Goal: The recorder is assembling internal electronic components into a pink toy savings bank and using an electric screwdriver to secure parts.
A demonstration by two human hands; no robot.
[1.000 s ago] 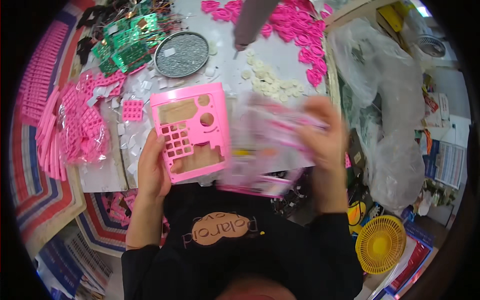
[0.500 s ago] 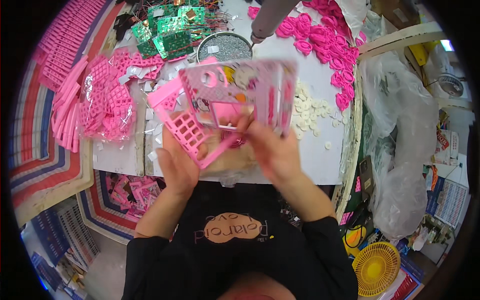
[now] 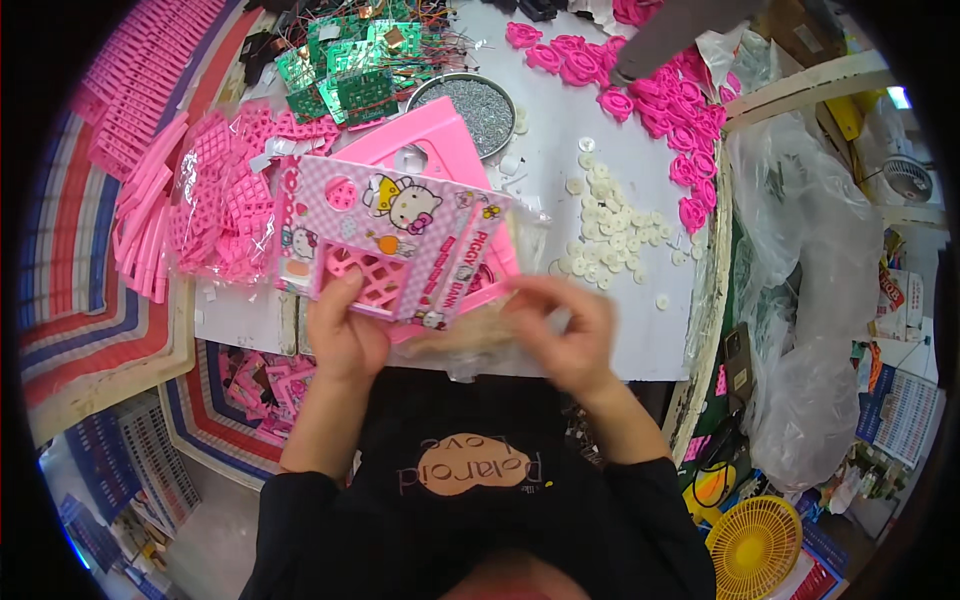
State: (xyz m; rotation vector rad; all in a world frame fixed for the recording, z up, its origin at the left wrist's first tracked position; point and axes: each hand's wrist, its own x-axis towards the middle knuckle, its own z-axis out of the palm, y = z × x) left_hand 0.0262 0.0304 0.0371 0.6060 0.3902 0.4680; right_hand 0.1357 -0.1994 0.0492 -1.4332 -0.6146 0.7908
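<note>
While the panel (image 3: 412, 240) lies askew across the frame (image 3: 455, 148), over the worktop's (image 3: 640, 335) near edge, seemingly unfitted, I log left hand (image 3: 348, 335) gripping panel, right hand (image 3: 572, 338) half-curled beside frame, grip unclear.

The desk (image 3: 640, 330) carries sorted components. Far left: a heap of green circuit boards (image 3: 360, 75) with loose wires, positioned next to a round tin of small metal screws (image 3: 475, 112). Right of centre: a scatter of white perforated discs (image 3: 605, 225). Far right: a pile of pink oval rings (image 3: 680, 125), with a grey cylindrical tool (image 3: 680, 42) above it. Left: a clear bag of pink keypads (image 3: 225, 205), flanked by long pink strips (image 3: 150, 205). A red, white and blue striped sheet (image 3: 90, 335) runs along the left side. Beyond the right edge: clear plastic bags (image 3: 800, 210), a smartphone (image 3: 738, 362), a fan (image 3: 907, 177) and a yellow basket (image 3: 755, 548).
</note>
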